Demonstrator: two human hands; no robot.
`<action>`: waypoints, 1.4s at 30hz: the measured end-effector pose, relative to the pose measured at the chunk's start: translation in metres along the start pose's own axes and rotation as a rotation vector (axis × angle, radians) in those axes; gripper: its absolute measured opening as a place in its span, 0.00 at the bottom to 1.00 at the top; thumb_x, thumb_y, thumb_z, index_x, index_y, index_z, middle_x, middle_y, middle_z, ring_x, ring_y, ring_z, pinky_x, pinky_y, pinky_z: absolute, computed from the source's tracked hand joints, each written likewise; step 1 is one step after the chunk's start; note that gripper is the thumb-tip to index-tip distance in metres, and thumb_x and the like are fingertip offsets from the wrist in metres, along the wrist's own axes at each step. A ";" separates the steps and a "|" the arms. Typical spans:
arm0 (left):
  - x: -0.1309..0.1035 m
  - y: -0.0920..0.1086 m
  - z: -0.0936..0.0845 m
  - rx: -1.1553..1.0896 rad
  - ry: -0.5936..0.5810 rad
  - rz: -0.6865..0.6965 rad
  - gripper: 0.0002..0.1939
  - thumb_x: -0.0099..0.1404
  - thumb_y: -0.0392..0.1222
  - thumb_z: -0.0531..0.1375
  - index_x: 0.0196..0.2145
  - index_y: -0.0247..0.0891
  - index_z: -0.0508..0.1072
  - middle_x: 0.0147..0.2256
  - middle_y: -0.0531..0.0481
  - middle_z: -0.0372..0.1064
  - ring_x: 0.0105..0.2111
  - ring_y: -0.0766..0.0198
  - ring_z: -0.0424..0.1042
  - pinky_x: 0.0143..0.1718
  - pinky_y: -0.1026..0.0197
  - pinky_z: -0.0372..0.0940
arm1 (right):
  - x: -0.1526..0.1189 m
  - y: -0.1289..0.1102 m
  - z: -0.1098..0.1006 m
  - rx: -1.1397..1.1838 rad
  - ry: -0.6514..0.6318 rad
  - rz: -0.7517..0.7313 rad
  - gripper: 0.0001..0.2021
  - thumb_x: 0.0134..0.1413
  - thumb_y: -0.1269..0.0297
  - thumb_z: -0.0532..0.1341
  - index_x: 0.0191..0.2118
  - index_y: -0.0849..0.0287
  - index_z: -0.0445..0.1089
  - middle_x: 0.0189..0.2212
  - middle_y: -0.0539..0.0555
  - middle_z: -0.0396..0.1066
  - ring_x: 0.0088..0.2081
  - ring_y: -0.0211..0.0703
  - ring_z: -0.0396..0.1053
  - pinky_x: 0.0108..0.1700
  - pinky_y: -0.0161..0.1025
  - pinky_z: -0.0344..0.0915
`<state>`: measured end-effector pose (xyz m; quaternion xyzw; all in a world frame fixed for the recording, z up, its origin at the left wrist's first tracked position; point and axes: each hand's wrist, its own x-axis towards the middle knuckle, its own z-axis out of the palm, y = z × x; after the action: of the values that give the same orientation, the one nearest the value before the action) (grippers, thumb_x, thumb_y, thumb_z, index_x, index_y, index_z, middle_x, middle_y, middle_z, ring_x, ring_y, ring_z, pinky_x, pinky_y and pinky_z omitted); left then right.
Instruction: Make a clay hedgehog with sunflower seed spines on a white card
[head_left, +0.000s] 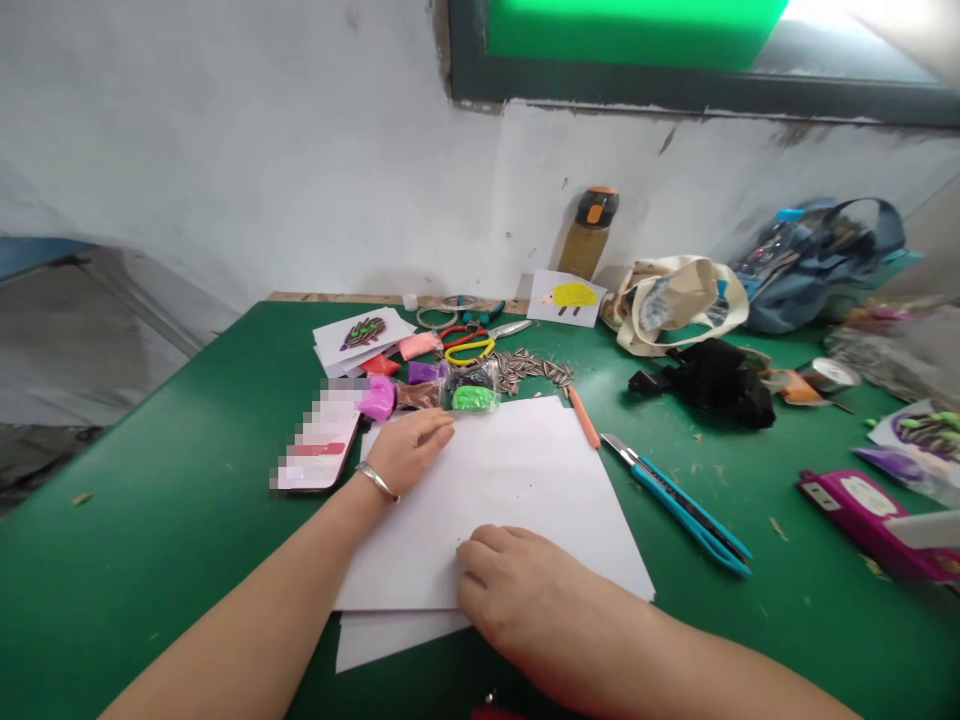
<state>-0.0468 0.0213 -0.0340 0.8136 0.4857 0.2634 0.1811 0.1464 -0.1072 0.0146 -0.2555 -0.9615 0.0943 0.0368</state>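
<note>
A stack of white paper [517, 470] lies on the green table, its lower sheet sticking out at the front. Across the paper's back left corner rests my left hand [409, 448], palm down, fingers stretched out and close together, a silver bracelet on the wrist. My right hand [517, 585] lies on the paper's front edge with its fingers curled inward; whatever they hold, if anything, is hidden. Just beyond my left hand are packets of modelling clay, among them a green one [474, 398], a brown one [420, 396] and a pink one [377, 398].
A phone [319, 450] lies left of the paper. To its right are an orange stick [583, 416] and a blue utility knife [679, 510], blade showing. Sunflower seeds [525, 370], scissors [480, 342], a hedgehog picture [566, 298], a bottle [587, 235] and bags [679, 305] stand behind.
</note>
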 end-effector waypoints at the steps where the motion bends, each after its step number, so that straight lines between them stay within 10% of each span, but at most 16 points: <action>1: 0.001 -0.002 0.001 0.026 -0.004 0.019 0.18 0.65 0.49 0.51 0.41 0.39 0.77 0.45 0.46 0.74 0.49 0.57 0.71 0.55 0.53 0.63 | 0.001 -0.001 0.001 -0.007 0.001 -0.008 0.03 0.54 0.68 0.58 0.33 0.61 0.66 0.31 0.55 0.64 0.33 0.45 0.60 0.31 0.41 0.59; 6: 0.002 -0.003 0.003 0.069 -0.047 0.060 0.19 0.64 0.50 0.51 0.42 0.39 0.77 0.46 0.46 0.74 0.52 0.55 0.68 0.56 0.51 0.61 | 0.010 -0.009 0.013 -0.090 0.060 -0.018 0.06 0.57 0.68 0.55 0.32 0.62 0.67 0.29 0.56 0.62 0.31 0.46 0.59 0.26 0.41 0.55; 19: -0.002 -0.004 -0.033 0.091 0.129 -0.338 0.21 0.62 0.57 0.52 0.37 0.43 0.79 0.34 0.55 0.77 0.36 0.59 0.74 0.36 0.65 0.65 | -0.012 0.014 -0.015 0.246 -0.064 0.117 0.06 0.51 0.74 0.52 0.33 0.60 0.64 0.31 0.53 0.66 0.32 0.39 0.59 0.34 0.35 0.56; 30: -0.004 -0.003 -0.045 -0.158 -0.059 -0.408 0.25 0.60 0.61 0.53 0.36 0.38 0.77 0.36 0.49 0.76 0.39 0.56 0.72 0.40 0.59 0.66 | -0.024 0.027 -0.045 0.459 -0.145 0.334 0.08 0.51 0.73 0.52 0.35 0.58 0.65 0.31 0.51 0.70 0.31 0.36 0.62 0.29 0.32 0.50; 37: -0.023 -0.001 -0.088 -0.714 -0.666 -0.210 0.37 0.50 0.63 0.63 0.52 0.38 0.71 0.54 0.42 0.67 0.53 0.47 0.64 0.50 0.54 0.63 | -0.017 0.034 -0.034 0.332 -0.129 0.466 0.15 0.64 0.61 0.43 0.42 0.57 0.64 0.24 0.52 0.67 0.23 0.38 0.57 0.24 0.35 0.43; 42: -0.023 -0.001 -0.085 -0.426 -0.890 -0.254 0.19 0.59 0.55 0.58 0.29 0.34 0.75 0.27 0.51 0.70 0.28 0.62 0.67 0.28 0.66 0.60 | -0.015 0.042 -0.033 0.476 -0.020 0.567 0.16 0.65 0.59 0.43 0.49 0.56 0.63 0.30 0.54 0.71 0.31 0.42 0.65 0.30 0.35 0.53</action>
<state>-0.1079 0.0041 0.0275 0.7265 0.3921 -0.0395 0.5630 0.1836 -0.0735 0.0385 -0.4953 -0.8039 0.3241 0.0584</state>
